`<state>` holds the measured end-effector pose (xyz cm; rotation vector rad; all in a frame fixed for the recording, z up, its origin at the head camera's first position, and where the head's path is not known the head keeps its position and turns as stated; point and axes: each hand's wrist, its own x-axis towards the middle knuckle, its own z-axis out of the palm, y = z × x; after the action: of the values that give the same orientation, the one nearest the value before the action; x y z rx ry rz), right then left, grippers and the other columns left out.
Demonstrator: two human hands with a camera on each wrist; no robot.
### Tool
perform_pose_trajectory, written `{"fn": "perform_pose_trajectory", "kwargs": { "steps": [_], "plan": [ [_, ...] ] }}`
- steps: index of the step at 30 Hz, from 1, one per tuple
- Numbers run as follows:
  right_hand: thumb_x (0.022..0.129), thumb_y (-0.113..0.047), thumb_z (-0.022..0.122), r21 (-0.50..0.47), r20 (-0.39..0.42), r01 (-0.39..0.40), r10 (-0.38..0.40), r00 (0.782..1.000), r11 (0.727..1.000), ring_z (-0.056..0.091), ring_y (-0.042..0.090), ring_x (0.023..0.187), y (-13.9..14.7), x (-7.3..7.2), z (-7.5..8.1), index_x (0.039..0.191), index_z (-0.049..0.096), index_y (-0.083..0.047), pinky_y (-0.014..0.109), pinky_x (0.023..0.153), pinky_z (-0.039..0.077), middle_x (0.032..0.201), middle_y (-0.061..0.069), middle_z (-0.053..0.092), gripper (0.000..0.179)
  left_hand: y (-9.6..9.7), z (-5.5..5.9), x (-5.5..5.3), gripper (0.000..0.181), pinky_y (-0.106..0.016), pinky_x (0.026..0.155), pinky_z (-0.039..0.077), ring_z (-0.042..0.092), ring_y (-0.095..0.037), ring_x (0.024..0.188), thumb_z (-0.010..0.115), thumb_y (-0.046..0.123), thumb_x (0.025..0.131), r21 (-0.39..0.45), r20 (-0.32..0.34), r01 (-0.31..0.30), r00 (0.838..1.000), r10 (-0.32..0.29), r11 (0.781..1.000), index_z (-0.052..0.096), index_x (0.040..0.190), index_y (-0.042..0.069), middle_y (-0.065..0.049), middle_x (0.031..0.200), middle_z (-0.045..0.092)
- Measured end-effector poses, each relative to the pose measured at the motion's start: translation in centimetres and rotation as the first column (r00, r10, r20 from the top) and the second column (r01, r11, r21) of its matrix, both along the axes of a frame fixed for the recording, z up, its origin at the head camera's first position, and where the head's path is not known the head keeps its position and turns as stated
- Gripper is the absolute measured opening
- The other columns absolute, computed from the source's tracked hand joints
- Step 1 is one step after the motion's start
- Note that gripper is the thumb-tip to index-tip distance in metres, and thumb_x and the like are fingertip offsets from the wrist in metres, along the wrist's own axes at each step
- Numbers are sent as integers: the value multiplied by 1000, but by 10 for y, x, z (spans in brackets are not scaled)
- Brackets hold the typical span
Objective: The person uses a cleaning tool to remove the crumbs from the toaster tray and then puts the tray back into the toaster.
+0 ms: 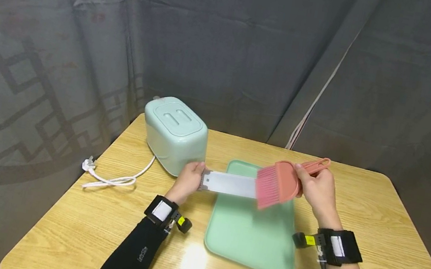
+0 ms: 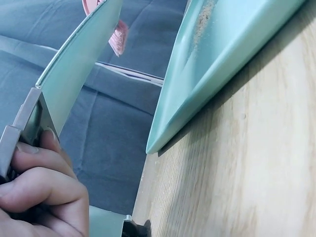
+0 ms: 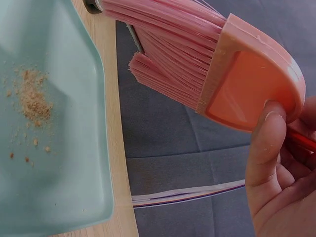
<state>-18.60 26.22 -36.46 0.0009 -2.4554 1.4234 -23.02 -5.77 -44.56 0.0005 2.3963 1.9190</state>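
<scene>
My left hand (image 1: 189, 178) grips the end of a toaster crumb tray (image 1: 230, 184), a flat silvery plate held level above a green serving tray (image 1: 252, 236). In the left wrist view, the fingers curl round the plate's dark end piece (image 2: 37, 116). My right hand (image 1: 319, 190) pinches a pink hand brush (image 1: 288, 181) where its handle meets the head. The brush's bristles (image 3: 170, 49) lie across the crumb tray's far end and part around its edge. Below, brown crumbs (image 3: 34, 98) lie in a small heap with scattered bits on the serving tray.
A mint-green toaster (image 1: 174, 135) with its lid on stands just beyond my left hand. Its white cord and plug (image 1: 113, 180) lie on the wooden table (image 1: 388, 230) at the left edge. A grey curtain (image 1: 228, 60) hangs behind the table.
</scene>
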Motion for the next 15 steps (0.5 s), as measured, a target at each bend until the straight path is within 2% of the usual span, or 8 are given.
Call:
{"fn": "perform_pose_trajectory", "kwargs": {
  "steps": [5, 9, 15],
  "plan": [
    [104, -32, 57, 35, -8, 35, -35, 999, 999, 58, 10, 57, 2, 3, 0, 110, 63, 8, 26, 49, 51, 81, 15, 66, 41, -1, -1, 0, 40, -29, 70, 49, 58, -22, 89, 38, 25, 112, 6, -2, 3, 1000, -3, 1000, 65, 117, -4, -15, 109, 63],
    [104, -32, 58, 28, -18, 57, -57, 998, 998, 58, 8, 59, 6, 5, 0, 111, 64, 9, 25, 50, 50, 82, 14, 66, 42, -1, -1, 0, 40, -28, 63, 48, 56, -19, 78, 38, 25, 112, 22, -4, 5, 1000, -5, 1000, 64, 117, -4, -14, 104, 62],
    [103, -34, 58, 14, -7, 90, -90, 996, 996, 57, 8, 61, 10, 6, -1, 112, 64, 8, 25, 51, 50, 81, 7, 65, 43, 0, 1, 1, 39, -29, 64, 47, 55, -19, 78, 37, 25, 112, 5, -8, 2, 1000, -2, 1000, 65, 116, -3, -13, 103, 61]
  ]
}}
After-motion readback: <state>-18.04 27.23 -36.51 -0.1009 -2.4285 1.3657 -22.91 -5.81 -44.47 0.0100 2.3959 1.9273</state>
